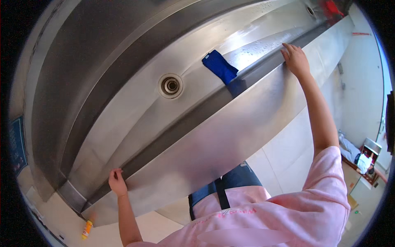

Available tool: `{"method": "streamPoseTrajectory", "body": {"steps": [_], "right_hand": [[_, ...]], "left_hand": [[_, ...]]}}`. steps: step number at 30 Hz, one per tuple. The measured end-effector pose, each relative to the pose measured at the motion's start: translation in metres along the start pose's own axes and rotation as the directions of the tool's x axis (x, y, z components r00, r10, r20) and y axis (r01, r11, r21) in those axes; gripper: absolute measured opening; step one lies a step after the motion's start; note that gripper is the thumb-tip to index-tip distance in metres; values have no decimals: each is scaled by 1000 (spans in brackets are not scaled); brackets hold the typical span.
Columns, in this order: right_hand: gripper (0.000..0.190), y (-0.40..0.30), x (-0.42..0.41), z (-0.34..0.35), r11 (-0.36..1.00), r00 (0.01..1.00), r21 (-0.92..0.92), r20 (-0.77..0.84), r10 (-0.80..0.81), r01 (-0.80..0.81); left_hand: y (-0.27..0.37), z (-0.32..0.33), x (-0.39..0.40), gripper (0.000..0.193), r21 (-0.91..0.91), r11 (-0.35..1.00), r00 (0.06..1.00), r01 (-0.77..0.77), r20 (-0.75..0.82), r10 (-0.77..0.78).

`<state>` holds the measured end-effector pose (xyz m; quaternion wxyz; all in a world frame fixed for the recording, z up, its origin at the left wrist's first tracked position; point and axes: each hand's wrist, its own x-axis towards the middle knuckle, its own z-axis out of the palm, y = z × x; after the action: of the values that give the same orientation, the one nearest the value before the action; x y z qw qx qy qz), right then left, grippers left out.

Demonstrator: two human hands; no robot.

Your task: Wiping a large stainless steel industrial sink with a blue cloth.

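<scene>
Before me runs a long stainless steel trough sink (197,145). My left hand (117,182) is at its front rim near the left end, fingers loosely curled; whether they grip the rim is unclear. Farther right, my right hand (295,60) lies over the same rim, with fingers reaching inward and thumb apart. Between the hands, a folded blue cloth (219,66) with a small white tag lies against the inner front side of the trough. A round metal drain (170,85) is set in the basin floor left of the cloth.
Water drops dot the basin toward the right, where a second drain (310,11) shows. A blurred red object (332,12) is at the far right end. A yellow bottle (87,229) stands beyond the sink's left corner. Assorted items (365,162) lie on furniture at the right.
</scene>
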<state>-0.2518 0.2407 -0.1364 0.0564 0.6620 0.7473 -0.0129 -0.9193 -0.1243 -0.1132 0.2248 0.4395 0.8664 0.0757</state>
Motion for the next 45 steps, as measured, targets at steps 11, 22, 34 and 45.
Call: {"method": "streamPoseTrajectory", "body": {"steps": [11,22,34,45], "right_hand": [[31,4,-15,34,990,969,144,-246,28,7],[27,-1,-17,32,983,949,178,-300,98,-45],[25,-7,-22,15,988,946,145,-308,104,-61],[25,-16,-29,-1,990,959,122,-266,95,-64]], "left_hand": [[268,134,115,26,-246,817,670,-521,475,570],[438,315,124,28,-211,588,480,-781,399,781],[266,229,107,43,-240,415,250,-878,509,824],[315,261,110,78,44,452,410,-891,509,757]]}}
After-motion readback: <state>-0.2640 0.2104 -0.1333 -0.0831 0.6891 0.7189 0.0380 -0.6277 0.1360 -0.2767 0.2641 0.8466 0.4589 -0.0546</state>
